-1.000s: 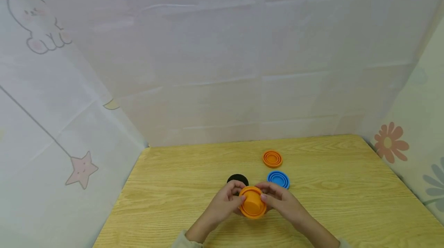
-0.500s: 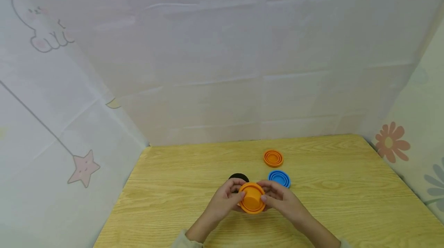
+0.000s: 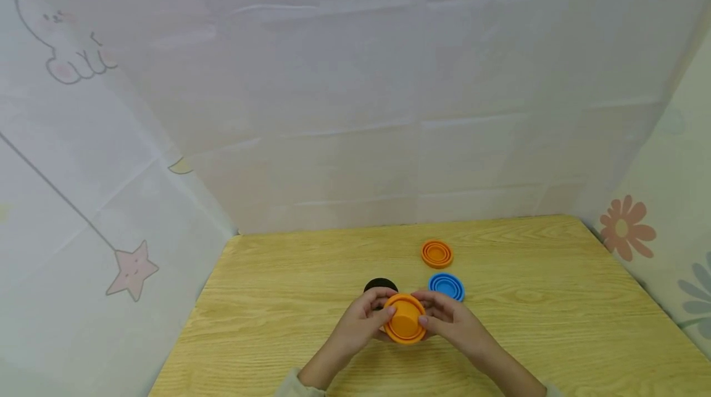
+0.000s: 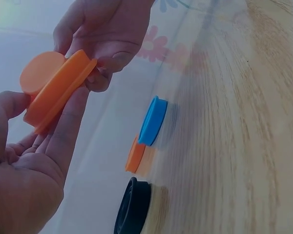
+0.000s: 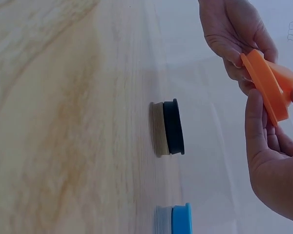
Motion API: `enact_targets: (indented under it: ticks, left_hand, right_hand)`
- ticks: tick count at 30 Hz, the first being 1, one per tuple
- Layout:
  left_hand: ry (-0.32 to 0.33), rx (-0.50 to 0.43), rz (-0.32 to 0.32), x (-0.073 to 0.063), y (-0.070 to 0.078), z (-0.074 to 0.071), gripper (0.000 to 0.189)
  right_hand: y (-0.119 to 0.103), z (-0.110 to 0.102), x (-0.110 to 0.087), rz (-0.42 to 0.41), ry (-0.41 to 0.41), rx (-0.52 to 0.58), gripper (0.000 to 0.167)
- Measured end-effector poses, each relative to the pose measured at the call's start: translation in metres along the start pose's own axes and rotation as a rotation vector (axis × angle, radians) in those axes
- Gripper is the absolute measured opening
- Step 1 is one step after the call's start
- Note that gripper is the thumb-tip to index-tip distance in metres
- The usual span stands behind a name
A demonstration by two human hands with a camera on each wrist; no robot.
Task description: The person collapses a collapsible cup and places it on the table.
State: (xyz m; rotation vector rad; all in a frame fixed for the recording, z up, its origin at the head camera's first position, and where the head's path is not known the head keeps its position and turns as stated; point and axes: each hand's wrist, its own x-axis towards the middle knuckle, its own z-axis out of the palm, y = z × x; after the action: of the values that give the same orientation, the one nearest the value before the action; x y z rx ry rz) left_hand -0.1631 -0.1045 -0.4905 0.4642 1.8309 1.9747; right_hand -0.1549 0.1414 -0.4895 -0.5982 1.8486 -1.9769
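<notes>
Both hands hold an orange collapsible silicone cup [image 3: 406, 325] above the table, one at each side. Its round middle section sticks out from the ringed rim towards the person, as the left wrist view shows from the side. My left hand [image 3: 355, 325] pinches the left edge, thumb on the near face and fingers behind. On the opposite edge my right hand [image 3: 460, 326] does the same, its thumb pressing by the raised middle. In the right wrist view the cup [image 5: 266, 83] is tilted, clear of the wood. A black collapsed cup [image 3: 381, 284] lies just beyond the left hand, partly hidden by it.
Beyond the right hand a blue collapsed cup [image 3: 446, 286] lies flat on the wooden table [image 3: 266, 310]. Farther back sits another orange collapsed cup [image 3: 436, 254]. Pale printed cloth [image 3: 333, 107] hangs behind the table and along both sides.
The held orange cup has moved slightly away from the person and its tilt has altered a little. Both hands keep their grip; the cups on the table stay put.
</notes>
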Motion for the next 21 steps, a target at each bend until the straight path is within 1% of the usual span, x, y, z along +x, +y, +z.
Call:
enact_targets:
  ticks: [3, 8, 15, 21]
  left_hand:
    - [-0.005, 0.024, 0.005, -0.0004, 0.0018, 0.0007, 0.046]
    - [-0.011, 0.084, 0.015, -0.0003, 0.0038, 0.0011, 0.044]
    - [0.002, 0.154, 0.037, 0.0011, 0.0039, 0.0023, 0.038]
    - [0.022, 0.174, 0.056, 0.0031, 0.0034, 0.0046, 0.034]
  right_hand:
    - [0.0000, 0.0001, -0.0001, 0.005, 0.010, -0.015, 0.051]
    - [0.0023, -0.0003, 0.0004, 0.034, 0.056, -0.062, 0.050]
    - [0.0067, 0.0015, 0.0020, -0.008, 0.084, -0.115, 0.046]
    - [0.0059, 0.0054, 0.0030, -0.015, 0.132, -0.179, 0.042]
